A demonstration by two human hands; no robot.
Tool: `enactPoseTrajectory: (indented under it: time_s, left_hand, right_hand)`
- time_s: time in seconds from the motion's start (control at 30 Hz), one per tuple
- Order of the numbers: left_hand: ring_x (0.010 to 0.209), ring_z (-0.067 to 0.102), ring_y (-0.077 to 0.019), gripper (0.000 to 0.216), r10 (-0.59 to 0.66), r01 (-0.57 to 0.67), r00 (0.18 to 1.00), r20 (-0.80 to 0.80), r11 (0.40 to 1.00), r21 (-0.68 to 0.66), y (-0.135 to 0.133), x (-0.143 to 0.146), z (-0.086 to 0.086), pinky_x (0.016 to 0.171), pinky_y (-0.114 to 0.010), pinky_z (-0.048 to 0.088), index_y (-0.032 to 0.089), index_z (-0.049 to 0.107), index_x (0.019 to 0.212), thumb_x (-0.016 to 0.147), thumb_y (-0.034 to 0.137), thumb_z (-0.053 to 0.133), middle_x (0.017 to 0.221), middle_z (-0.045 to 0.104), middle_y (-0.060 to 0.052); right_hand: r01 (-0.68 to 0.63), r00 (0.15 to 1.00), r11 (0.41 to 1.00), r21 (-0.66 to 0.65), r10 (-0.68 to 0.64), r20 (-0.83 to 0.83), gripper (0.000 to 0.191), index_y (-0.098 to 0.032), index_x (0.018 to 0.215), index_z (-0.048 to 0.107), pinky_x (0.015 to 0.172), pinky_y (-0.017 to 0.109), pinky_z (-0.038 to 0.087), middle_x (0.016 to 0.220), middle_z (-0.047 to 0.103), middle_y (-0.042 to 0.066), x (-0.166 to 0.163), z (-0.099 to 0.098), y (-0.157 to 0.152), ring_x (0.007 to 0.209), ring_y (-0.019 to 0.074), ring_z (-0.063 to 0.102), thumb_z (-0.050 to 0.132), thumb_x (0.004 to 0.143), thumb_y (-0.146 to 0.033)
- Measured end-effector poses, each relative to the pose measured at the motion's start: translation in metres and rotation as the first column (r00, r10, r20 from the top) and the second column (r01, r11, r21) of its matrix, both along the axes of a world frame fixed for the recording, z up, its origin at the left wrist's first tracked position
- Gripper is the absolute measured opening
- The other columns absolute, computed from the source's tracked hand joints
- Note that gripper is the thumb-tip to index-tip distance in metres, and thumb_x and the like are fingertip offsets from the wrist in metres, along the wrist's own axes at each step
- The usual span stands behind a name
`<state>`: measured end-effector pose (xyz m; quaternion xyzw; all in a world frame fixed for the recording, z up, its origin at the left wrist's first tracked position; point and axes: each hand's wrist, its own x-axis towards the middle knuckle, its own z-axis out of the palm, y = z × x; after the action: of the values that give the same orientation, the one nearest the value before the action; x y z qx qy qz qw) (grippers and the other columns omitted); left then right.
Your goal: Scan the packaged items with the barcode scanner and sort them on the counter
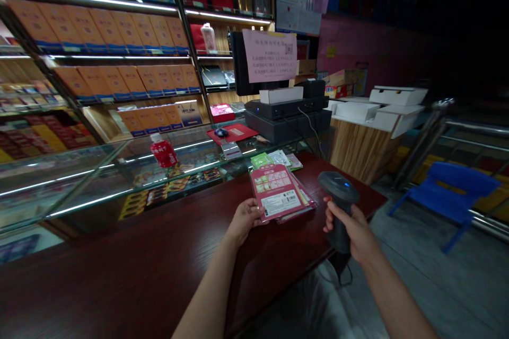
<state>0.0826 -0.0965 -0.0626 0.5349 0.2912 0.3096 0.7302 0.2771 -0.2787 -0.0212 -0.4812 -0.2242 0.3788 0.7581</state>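
Observation:
My right hand point(350, 225) is wrapped round the grip of a black barcode scanner point(339, 188), which shows a small blue light on its head. With thumb and fingers, my left hand point(247, 217) pinches the lower left corner of a pink flat package point(274, 184) that bears a white label and a barcode. Other flat packages point(307, 202) lie under it on the dark red table. Behind them rest a green packet point(261, 159) and a silvery one point(279, 158).
A red-labelled bottle point(163, 151) stands on the glass display counter point(119, 169). Farther back are a mouse point(221, 132), a monitor point(240, 63) with a pink notice and a black cash drawer point(286, 123). A blue chair point(453, 190) stands to the right. Boxed goods fill the shelves.

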Motion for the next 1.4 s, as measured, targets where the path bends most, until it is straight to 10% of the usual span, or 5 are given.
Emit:
enactPoseTrajectory:
  time_s: [0.43, 0.8, 1.4]
  left_hand:
    - [0.083, 0.064, -0.0169, 0.033, 0.45, -0.486, 0.874, 0.185, 0.825, 0.288, 0.018, 0.007, -0.015, 0.074, -0.027, 0.051, 0.016, 0.057, 0.091, 0.069, 0.039, 0.067, 0.092, 0.068, -0.008]
    - [0.086, 0.064, -0.0157, 0.018, 0.524, -0.575, 0.818, 0.239, 0.734, 0.36, 0.026, 0.0, -0.022, 0.082, -0.028, 0.048, 0.017, 0.058, 0.09, 0.074, 0.026, 0.059, 0.09, 0.068, -0.005]
    - [0.09, 0.065, -0.0181, 0.024, 0.559, -0.587, 0.809, 0.182, 0.747, 0.312, 0.029, 0.0, -0.027, 0.083, -0.029, 0.049, 0.017, 0.058, 0.091, 0.073, 0.032, 0.061, 0.094, 0.069, -0.007]
  right_hand:
    - [-0.151, 0.975, 0.98, -0.13, 0.169, 0.142, 0.043, -0.017, 0.088, 0.058, 0.037, 0.022, 0.045, 0.053, 0.056, -0.005, -0.035, -0.01, 0.017, 0.038, 0.0103, 0.052, 0.075, 0.066, -0.05]
    - [-0.105, 0.88, 0.982, -0.158, 0.166, 0.444, 0.034, -0.02, 0.069, 0.059, 0.029, 0.021, 0.025, 0.033, 0.042, -0.007, -0.053, -0.03, 0.046, 0.026, 0.0094, 0.035, 0.078, 0.061, -0.048]
    - [-0.084, 0.874, 0.985, -0.15, 0.145, 0.465, 0.036, -0.02, 0.069, 0.057, 0.028, 0.021, 0.026, 0.032, 0.044, -0.007, -0.047, -0.04, 0.047, 0.024, 0.0102, 0.037, 0.072, 0.066, -0.052]
